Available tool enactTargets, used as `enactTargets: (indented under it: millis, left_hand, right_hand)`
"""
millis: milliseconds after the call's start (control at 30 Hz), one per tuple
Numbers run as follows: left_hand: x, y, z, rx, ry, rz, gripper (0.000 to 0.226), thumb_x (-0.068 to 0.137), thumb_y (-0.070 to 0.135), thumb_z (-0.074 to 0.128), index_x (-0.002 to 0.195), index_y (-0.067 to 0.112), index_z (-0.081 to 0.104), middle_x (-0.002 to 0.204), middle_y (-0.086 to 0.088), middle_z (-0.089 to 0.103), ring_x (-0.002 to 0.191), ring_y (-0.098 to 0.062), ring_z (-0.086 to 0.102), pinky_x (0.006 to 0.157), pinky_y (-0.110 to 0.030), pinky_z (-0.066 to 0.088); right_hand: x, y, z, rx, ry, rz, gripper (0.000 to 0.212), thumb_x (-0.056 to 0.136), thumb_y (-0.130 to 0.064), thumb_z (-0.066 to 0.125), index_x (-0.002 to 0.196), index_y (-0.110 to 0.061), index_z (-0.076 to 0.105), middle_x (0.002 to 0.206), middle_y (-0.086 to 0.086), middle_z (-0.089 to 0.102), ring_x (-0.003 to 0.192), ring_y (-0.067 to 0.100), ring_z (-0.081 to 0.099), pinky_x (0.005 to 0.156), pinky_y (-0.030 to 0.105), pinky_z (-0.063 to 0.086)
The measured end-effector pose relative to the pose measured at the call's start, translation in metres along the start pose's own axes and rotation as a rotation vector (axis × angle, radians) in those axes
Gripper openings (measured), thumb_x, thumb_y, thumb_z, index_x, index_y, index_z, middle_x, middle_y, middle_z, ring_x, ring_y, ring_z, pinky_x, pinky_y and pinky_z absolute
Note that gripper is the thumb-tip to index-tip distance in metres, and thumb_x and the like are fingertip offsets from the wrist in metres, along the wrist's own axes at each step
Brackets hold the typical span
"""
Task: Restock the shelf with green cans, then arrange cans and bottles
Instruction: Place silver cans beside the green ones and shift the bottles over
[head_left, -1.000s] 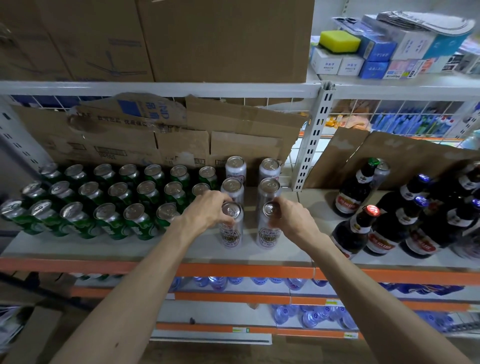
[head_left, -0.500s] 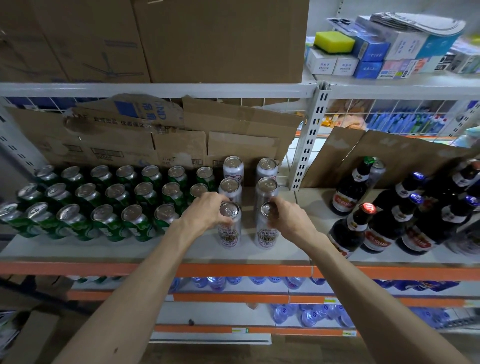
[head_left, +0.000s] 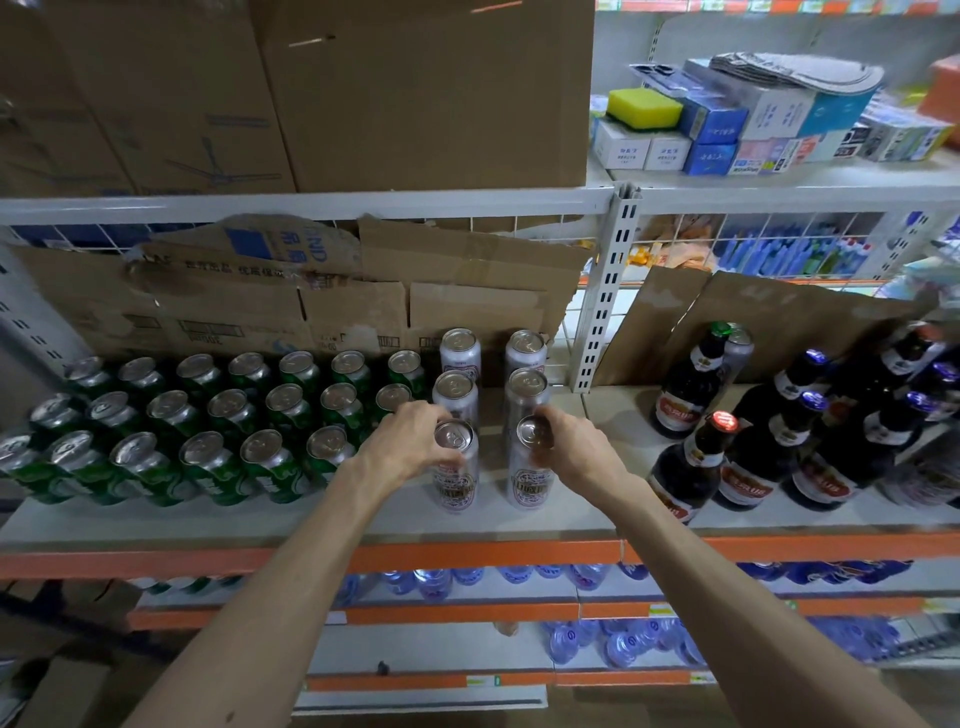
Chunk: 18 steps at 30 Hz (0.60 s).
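Now we are gripping two white cans (head_left: 529, 486) by their tops, one in our left hand (head_left: 410, 447), one in our right hand (head_left: 579, 449), green cans (head_left: 208, 441) just leftward. Likely full, they are handling heavy, stiff, slick.

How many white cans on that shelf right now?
6 white cans, in two columns right of the green cans: left column back, middle, front in the left hand; right column back, middle, front in the right hand. Another can, behind the bottles, may match.

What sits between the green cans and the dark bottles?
Head view: two rows of white cans, three deep; the left hand and right hand grip the front ones.
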<state>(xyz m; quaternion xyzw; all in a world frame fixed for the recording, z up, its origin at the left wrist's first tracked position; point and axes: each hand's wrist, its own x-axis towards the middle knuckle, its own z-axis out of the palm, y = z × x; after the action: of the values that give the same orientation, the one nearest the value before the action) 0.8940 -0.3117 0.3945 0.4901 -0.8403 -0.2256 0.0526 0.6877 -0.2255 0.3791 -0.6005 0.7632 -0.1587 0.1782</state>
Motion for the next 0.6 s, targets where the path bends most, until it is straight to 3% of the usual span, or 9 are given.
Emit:
enactTargets:
  millis: [133, 333, 500, 600]
  left_hand:
    - [0.0, 0.0, 0.0, 0.002, 0.009, 0.015, 0.047, 0.063, 0.041, 0.086, 0.104, 0.02, 0.071, 0.093, 0.0, 0.066, 0.086, -0.02, 0.064, 0.076, -0.039, 0.054]
    - [0.0, 0.0, 0.0, -0.003, 0.015, 0.014, 0.045, 0.066, 0.036, 0.086, 0.105, 0.021, 0.072, 0.093, 0.003, 0.065, 0.084, -0.017, 0.062, 0.071, -0.033, 0.049]
    - [-0.003, 0.006, -0.004, 0.082, -0.015, 0.006, 0.056, 0.069, 0.045, 0.083, 0.116, 0.021, 0.063, 0.108, 0.003, 0.064, 0.098, -0.021, 0.064, 0.075, -0.036, 0.051]
    - [-0.005, 0.037, -0.018, 0.278, 0.134, 0.098, 0.062, 0.078, 0.055, 0.072, 0.128, 0.022, 0.054, 0.125, 0.002, 0.057, 0.111, -0.027, 0.06, 0.079, -0.04, 0.048]
  right_hand:
    - [0.0, -0.001, -0.002, 0.011, -0.015, 0.001, 0.051, 0.081, -0.018, 0.073, 0.126, -0.018, 0.051, 0.114, 0.011, 0.068, 0.101, 0.034, 0.062, 0.084, 0.043, 0.051]
    - [-0.001, -0.003, -0.002, 0.028, -0.014, 0.011, 0.053, 0.081, -0.016, 0.073, 0.129, -0.017, 0.05, 0.117, 0.011, 0.067, 0.104, 0.032, 0.062, 0.083, 0.039, 0.05]
    - [-0.007, -0.005, -0.008, 0.157, -0.01, 0.065, 0.067, 0.079, -0.016, 0.077, 0.137, -0.018, 0.044, 0.124, 0.01, 0.063, 0.11, 0.03, 0.06, 0.087, 0.038, 0.049]
    - [-0.016, -0.007, -0.016, 0.162, 0.115, 0.083, 0.06, 0.086, -0.023, 0.072, 0.138, -0.015, 0.043, 0.135, 0.009, 0.054, 0.12, 0.03, 0.054, 0.095, 0.043, 0.046]
